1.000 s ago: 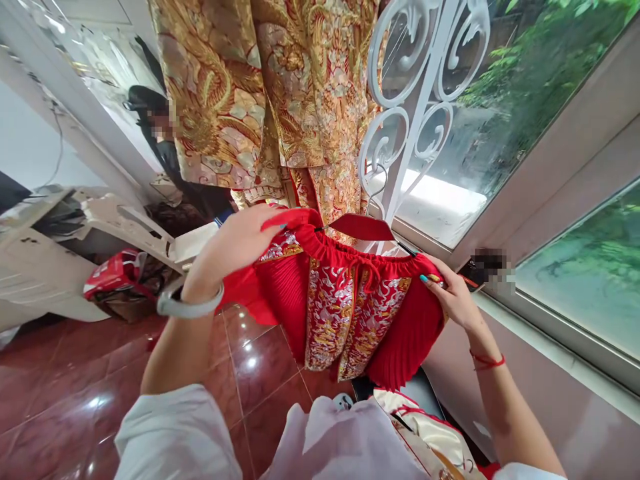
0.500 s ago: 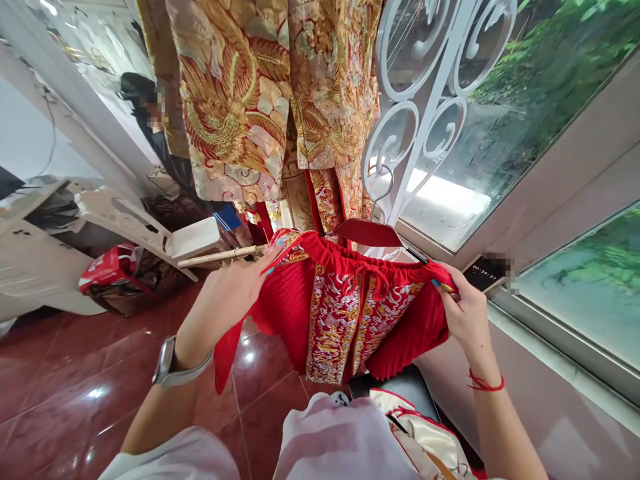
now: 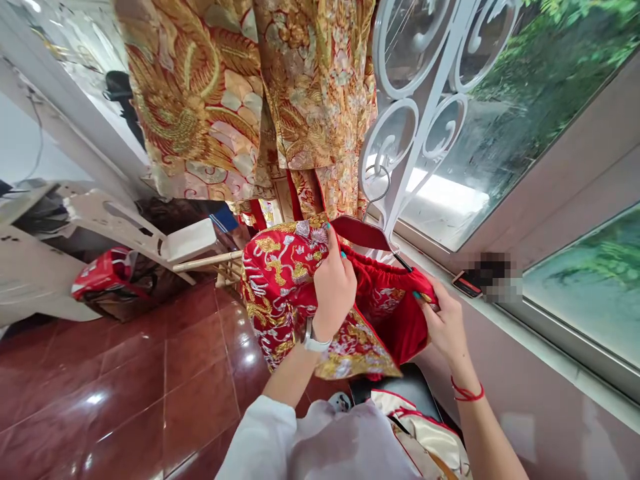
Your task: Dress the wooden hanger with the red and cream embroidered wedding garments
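A red embroidered skirt (image 3: 285,293) with a gathered waistband is spread between my hands. My left hand (image 3: 335,287), closed on its upper edge, has its thumb up beside the hanger; a panel with gold and silver embroidery drapes around that wrist. My right hand (image 3: 445,323) pinches the far right end of the waistband. Between them, a dark red hanger (image 3: 363,233) with a black arm reaches into the waist. Its metal hook hangs on the white scrolled metal frame (image 3: 395,130). The fingers of my left hand are partly hidden behind the cloth.
Gold embroidered garments (image 3: 200,100) hang just ahead. A phone (image 3: 467,283) lies on the windowsill at right. Below me are a black seat (image 3: 415,387) and a cream cloth with red trim (image 3: 430,427). A white chair (image 3: 187,240) and a red bag (image 3: 107,273) stand left.
My left hand has swung right from the skirt's left end to the hanger, folding the embroidered panel across. My right hand keeps its hold, slightly more to the left. The person at back left has moved mostly out of sight.
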Demonstrator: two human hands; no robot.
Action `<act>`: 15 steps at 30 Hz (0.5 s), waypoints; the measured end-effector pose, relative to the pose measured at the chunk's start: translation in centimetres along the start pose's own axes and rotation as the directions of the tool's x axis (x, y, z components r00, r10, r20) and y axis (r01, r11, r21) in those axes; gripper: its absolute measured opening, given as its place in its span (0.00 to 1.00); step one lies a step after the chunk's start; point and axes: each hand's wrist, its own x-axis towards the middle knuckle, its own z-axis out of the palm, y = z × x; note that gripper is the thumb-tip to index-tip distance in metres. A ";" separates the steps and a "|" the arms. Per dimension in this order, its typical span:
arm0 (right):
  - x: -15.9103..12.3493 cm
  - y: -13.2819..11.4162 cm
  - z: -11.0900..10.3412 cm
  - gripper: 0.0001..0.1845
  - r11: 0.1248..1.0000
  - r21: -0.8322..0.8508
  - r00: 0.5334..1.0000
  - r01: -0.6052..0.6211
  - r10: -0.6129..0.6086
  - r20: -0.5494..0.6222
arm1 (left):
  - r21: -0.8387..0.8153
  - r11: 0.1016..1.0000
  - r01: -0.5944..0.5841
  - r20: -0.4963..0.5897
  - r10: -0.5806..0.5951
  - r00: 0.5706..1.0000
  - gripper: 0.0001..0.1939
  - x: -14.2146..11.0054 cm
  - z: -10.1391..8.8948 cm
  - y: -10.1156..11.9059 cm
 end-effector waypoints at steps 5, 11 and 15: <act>1.3 0.6 -0.2 0.22 0.999 0.029 0.999 0.019 -0.020 0.048 | 0.118 0.985 -0.125 0.001 0.126 0.992 0.23 5.3 -3.1 -5.0; 1.2 0.5 -2.3 0.27 0.995 0.099 0.977 0.003 -0.024 0.212 | 0.015 0.998 -0.066 0.469 0.051 0.882 0.26 14.3 -5.5 -13.1; 2.3 0.4 -4.9 0.34 0.977 0.184 0.839 0.108 -0.189 0.511 | -0.112 0.993 -0.033 0.513 0.087 0.854 0.32 14.8 -6.5 -14.6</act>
